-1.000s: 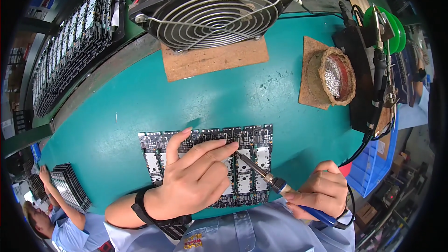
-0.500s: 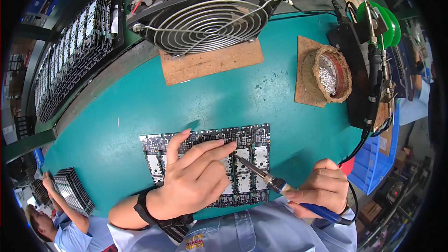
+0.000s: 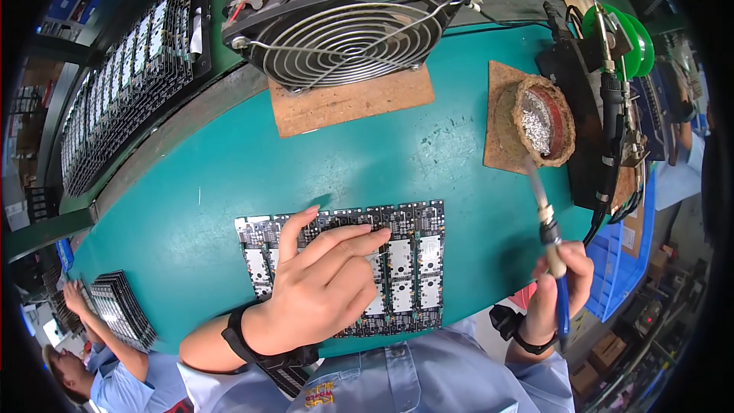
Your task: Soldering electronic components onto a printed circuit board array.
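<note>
A panel of black circuit boards (image 3: 429, 260) with white rectangular patches lies on the green mat in front of me. My left hand (image 3: 321, 287) rests on it with fingers stretched out and apart, the fingertips near the panel's far edge. Part of the panel is hidden beneath this hand. In my right hand (image 3: 569, 275), a soldering iron (image 3: 549, 229) with a blue handle is gripped. Its slightly blurred tip points away from me and comes up by the near edge of a crusty brown cup (image 3: 508, 116) of silvery solder bits. Whether tip and cup touch, I cannot tell.
A fan (image 3: 352, 46) with a wire guard stands on a wooden board at the far side. Stacked circuit boards (image 3: 126, 95) fill a rack at the left. A green solder spool (image 3: 628, 42) and a blue crate (image 3: 623, 275) are at the right. A co-worker (image 3: 126, 359) sits at lower left.
My right hand has lifted the soldering iron off the panel and swung it right and away toward the cup. The left hand stays on the panel, nearly unmoved.
</note>
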`<state>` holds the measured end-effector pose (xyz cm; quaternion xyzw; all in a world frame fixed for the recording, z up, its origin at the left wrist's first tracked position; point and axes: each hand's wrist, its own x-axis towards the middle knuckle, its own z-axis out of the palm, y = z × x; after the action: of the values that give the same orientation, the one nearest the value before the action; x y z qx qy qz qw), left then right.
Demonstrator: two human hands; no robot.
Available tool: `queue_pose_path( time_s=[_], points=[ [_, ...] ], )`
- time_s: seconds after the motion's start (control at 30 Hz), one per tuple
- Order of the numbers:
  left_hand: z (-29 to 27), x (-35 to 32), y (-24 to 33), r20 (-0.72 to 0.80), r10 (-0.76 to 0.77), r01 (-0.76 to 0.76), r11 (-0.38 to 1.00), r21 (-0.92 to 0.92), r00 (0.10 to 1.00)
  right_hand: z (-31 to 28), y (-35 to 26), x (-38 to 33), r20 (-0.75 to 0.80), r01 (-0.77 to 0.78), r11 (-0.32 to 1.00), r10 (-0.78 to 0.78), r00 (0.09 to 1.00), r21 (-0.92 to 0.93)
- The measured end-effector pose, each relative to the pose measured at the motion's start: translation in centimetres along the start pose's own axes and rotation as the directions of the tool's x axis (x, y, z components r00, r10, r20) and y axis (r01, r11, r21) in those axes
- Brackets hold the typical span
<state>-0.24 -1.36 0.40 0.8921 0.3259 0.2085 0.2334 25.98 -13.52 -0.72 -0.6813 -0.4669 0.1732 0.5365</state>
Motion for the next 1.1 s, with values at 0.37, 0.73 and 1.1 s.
queue_pose_path(
  time_s=[0.37, 0.73, 1.1],
  points=[
    [0.5, 2.3, 1.2, 0.049, 0.019, -0.015, 0.997, -0.080, 0.999, -1.6, -1.0, 2.2, 0.356, 0.207, 0.956, -0.271, 0.894, 0.209],
    [1.4, 2.4, 1.2, 0.046, 0.122, -0.126, 0.987, 0.101, 0.991, -1.3, -0.7, 3.2, 0.506, 0.186, 0.958, -0.274, 0.818, 0.218],
    [1.6, 2.2, 1.4, 0.028, 0.142, -0.144, 0.981, 0.129, 0.990, -0.8, -0.4, 3.0, 0.511, 0.182, 0.963, -0.259, 0.819, 0.196]
  ],
)
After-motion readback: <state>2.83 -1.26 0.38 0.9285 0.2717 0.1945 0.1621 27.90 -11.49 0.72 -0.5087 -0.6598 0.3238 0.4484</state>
